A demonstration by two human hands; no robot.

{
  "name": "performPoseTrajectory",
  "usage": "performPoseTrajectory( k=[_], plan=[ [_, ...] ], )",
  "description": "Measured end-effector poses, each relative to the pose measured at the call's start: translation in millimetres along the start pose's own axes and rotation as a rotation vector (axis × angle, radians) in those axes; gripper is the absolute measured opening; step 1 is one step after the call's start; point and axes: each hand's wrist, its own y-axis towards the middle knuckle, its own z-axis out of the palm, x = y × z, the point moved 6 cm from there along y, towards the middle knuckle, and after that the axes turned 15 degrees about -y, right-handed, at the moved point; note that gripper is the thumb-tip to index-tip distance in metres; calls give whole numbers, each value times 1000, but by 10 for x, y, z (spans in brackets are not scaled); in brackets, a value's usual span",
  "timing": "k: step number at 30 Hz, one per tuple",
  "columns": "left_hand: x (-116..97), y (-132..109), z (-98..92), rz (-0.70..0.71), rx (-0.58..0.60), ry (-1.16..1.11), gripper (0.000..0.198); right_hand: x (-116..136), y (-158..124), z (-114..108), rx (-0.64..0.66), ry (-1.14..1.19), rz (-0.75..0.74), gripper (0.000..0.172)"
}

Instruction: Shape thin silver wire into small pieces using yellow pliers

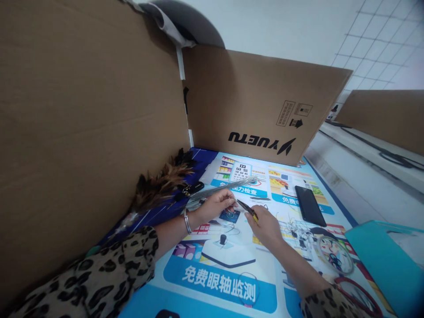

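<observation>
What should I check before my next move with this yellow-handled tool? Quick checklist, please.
1. Grip: the right hand holds the yellow-handled tool: ok.
2. Tool tip meets the left hand at its fingers: ok.
3. What those fingers pinch: cannot tell, too small.
4. The ruler lies behind the hands, off the tool: ok.
5. The phone is apart from both hands: ok.
6. The feather duster is by the cardboard wall, away from the tool: ok.

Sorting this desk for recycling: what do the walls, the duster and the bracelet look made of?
Walls: brown cardboard, matte, creased, with printed shipping marks. Duster: brown and black feathers, fluffy. Bracelet: probably metal, silvery and shiny.
</observation>
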Motion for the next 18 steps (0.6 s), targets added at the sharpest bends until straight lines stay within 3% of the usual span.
performPoseTrajectory(
  k=[18],
  plan=[
    [-3,-3,-24,39,-13,155,19,52,-16,-10,7,-91,-23,26]
  ],
)
